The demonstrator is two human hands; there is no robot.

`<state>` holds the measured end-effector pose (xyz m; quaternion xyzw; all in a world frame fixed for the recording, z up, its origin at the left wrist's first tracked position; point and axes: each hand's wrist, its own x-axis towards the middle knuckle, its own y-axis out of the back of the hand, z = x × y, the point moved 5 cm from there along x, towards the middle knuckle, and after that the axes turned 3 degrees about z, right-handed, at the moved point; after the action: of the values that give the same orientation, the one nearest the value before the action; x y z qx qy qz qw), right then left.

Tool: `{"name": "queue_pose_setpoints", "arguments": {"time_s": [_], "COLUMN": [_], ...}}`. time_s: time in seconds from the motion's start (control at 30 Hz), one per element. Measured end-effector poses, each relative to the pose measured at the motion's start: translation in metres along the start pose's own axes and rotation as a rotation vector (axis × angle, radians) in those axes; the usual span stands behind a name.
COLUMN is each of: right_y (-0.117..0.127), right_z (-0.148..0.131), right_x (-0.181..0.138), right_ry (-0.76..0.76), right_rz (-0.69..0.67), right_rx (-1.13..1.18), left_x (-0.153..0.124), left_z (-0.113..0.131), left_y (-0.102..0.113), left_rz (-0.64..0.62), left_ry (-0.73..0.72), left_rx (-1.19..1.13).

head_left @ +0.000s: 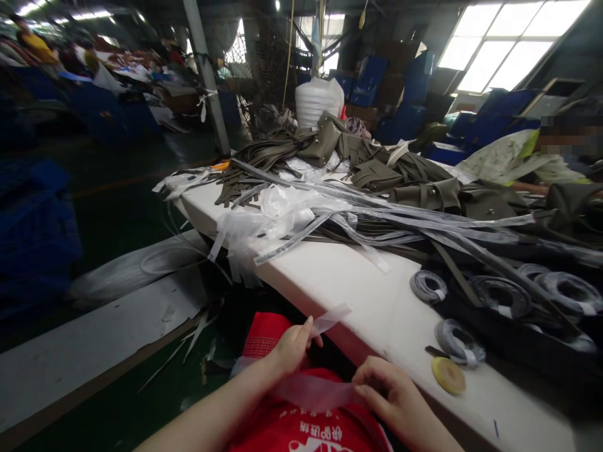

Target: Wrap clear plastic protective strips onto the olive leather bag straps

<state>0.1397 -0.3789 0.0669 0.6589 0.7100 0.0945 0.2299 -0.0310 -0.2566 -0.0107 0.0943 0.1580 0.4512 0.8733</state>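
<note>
A factory floor where bags are made.
Olive straps [264, 164] and half-made bags [414, 182] are piled on a long white worktable [339, 282], with rolls of tape [428, 287], blue crates [372, 78], big skylights [504, 41] and other workers' tables [117, 69] behind.

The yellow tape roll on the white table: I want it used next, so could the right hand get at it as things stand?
Probably yes, once freed. The yellow tape roll lies on the bare white table just beyond the right hand, nothing between, but that hand grips a clear plastic strip.
</note>
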Motion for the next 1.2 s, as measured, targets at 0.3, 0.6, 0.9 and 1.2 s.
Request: {"name": "queue_pose_setpoints", "arguments": {"time_s": [0.3,0.6,0.9,1.2], "right_y": [0.005,-0.009,-0.004,0.015], "right_z": [0.01,0.039,0.025,-0.021], "right_x": [0.0,0.014,0.024,0.011], "right_ry": [0.017,-0.229,-0.068,0.081], "right_rz": [0.164,0.156,0.034,0.081], "right_rx": [0.07,0.692,0.603,-0.068], "left_x": [-0.01,-0.02,-0.025,-0.016], "left_z": [0.021,0.035,0.043,0.089], "left_y": [0.006,0.007,0.014,0.007], "left_rz": [0.156,0.058,-0.195,-0.684], "left_ry": [-0.147,-0.152,-0.114,-0.475], "left_rx": [0.103,-0.107,-0.149,0.178]}}
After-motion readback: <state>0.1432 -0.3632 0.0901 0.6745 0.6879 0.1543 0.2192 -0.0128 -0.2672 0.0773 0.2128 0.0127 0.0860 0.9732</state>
